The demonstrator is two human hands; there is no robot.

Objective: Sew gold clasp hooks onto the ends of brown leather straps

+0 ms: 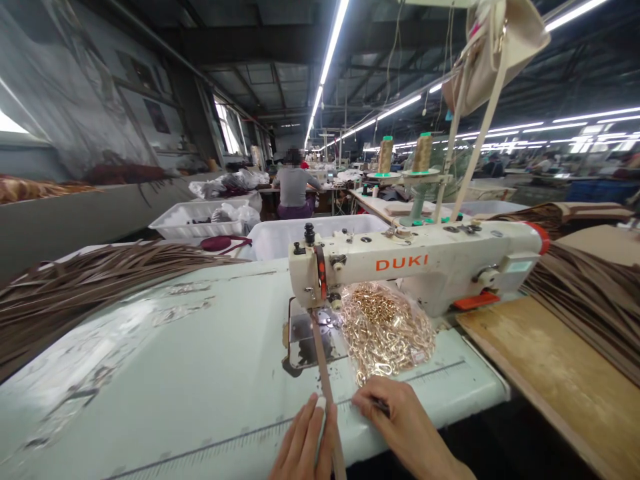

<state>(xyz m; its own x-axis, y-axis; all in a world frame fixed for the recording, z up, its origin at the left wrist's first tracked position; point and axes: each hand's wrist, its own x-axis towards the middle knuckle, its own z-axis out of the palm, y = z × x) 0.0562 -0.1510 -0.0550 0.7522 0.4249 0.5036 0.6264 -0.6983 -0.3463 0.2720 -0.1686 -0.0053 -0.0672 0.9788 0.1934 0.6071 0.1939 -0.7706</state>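
Basically a long, thin brown strap (323,373), prob. leather or synthetic: should be v. light, bendy along its length, a bit stiffer across its width, and not fragile. The face may be smooth enough to slip a little under dry skin, so light flat pressure w/ the fingers looks OK, or a pinch on both edges. Best hold is the near stretch, well clear of the needle area; a hard sideways pull could twist it or skew it at the far end.

Position: strap runs from under the head of the sewing machine (410,263), over the metal plate (303,343), down to the near edge of the pale green surface (200,400). Left hand (305,447) is at its near part, fingers long and close together, w/ the rightmost digit overlapping the strap's left edge; a white cover (321,403) sits on one fingertip. Can't tell if there's a pinch or just a press.

Right hand (405,423) is right of the strap, apart from it, fingers curled narrow around a small dark item (381,405), ID unclear. Just far of that hand: clear bag (387,333) of gold-coloured metal clips, prob. heavy-ish, loose & slippery vs. the strap.
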